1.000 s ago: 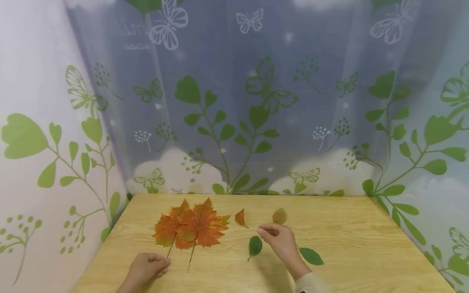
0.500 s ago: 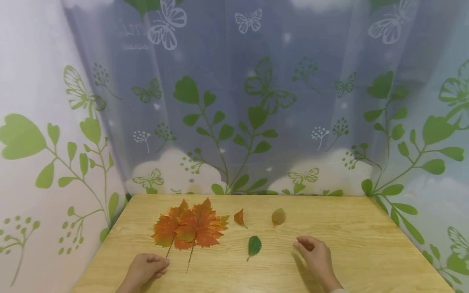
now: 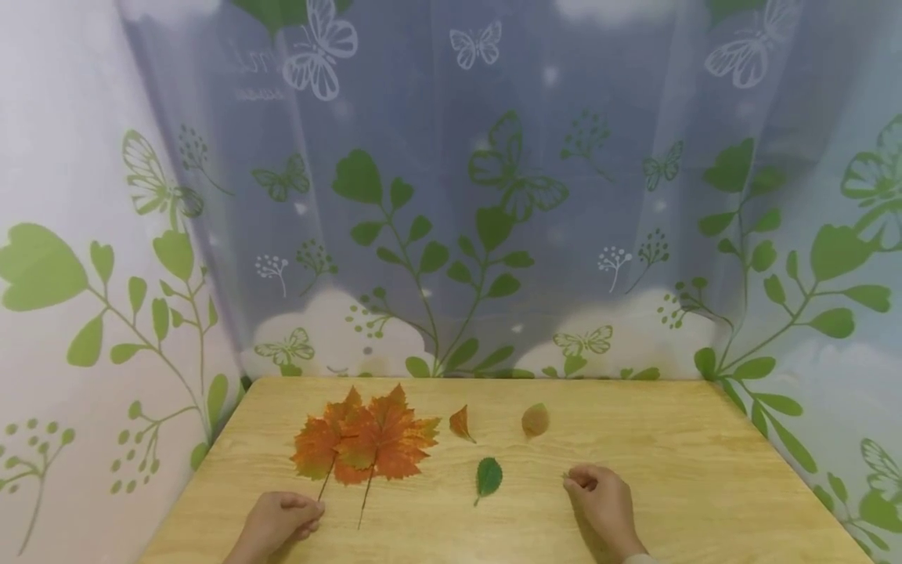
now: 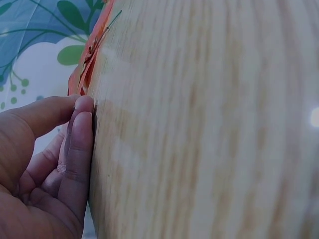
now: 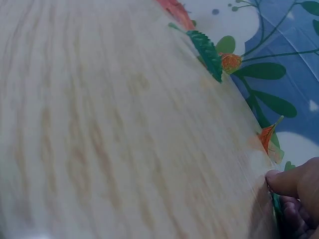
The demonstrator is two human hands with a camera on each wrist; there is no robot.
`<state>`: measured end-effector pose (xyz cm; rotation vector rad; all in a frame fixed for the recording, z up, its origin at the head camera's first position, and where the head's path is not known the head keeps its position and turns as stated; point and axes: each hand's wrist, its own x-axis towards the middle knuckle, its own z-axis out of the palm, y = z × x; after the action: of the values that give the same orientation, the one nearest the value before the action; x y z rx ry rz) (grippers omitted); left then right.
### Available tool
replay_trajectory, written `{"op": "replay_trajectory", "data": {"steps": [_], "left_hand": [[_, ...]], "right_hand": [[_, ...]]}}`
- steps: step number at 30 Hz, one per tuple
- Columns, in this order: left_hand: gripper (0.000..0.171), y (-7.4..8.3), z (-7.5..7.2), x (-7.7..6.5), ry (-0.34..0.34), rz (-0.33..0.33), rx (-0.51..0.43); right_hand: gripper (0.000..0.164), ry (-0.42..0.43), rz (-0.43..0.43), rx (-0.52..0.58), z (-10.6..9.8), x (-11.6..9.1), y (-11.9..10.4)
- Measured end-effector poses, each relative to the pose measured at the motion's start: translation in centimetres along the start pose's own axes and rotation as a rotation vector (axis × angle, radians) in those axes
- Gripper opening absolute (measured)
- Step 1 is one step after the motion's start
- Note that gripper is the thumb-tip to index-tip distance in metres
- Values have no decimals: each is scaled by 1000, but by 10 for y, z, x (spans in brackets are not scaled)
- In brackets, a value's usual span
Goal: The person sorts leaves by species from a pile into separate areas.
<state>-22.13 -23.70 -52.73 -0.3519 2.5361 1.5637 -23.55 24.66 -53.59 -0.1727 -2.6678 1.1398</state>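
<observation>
Two large orange maple leaves overlap on the left of the table in the head view, the left maple leaf [image 3: 315, 446] partly under the right maple leaf [image 3: 387, 431]. My left hand [image 3: 276, 521] pinches the lower end of the left leaf's thin dark stem between thumb and fingers. To the right, my right hand [image 3: 604, 501] holds a small green leaf [image 5: 277, 209] by its stem end, thumb against forefinger. Most of that leaf is hidden by the hand; a sliver of green shows under the fingers in the right wrist view.
Another small green leaf [image 3: 488, 476] lies mid-table between the hands. Behind it are a curled orange leaf [image 3: 460, 423] and a brownish-green leaf [image 3: 535, 421]. The wood-grain table [image 3: 676, 439] ends at a printed curtain [image 3: 451, 313].
My right hand has swung right and slightly nearer, from above the mid-table leaves to the right green leaf, which it now covers and pinches. My left hand stays at the maple stem.
</observation>
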Motion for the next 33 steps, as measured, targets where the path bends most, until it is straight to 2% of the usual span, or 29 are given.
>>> {"op": "replay_trajectory", "data": {"steps": [6, 18, 21, 25, 28, 33], "left_hand": [[24, 0, -1, -1, -15, 14, 18], [22, 4, 1, -3, 27, 90, 85], [21, 5, 1, -3, 47, 82, 127], [20, 8, -2, -3, 106, 93, 238], [18, 13, -5, -4, 152, 149, 311], [17, 35, 3, -7, 175, 229, 300]], "right_hand": [[8, 5, -14, -30, 0, 0, -2], [7, 6, -12, -18, 1, 0, -5], [7, 8, -13, -16, 1, 0, -5], [7, 15, -30, -19, 1, -1, -3], [7, 17, -32, -19, 0, -1, -2], [8, 18, -35, -21, -2, -2, 0]]}}
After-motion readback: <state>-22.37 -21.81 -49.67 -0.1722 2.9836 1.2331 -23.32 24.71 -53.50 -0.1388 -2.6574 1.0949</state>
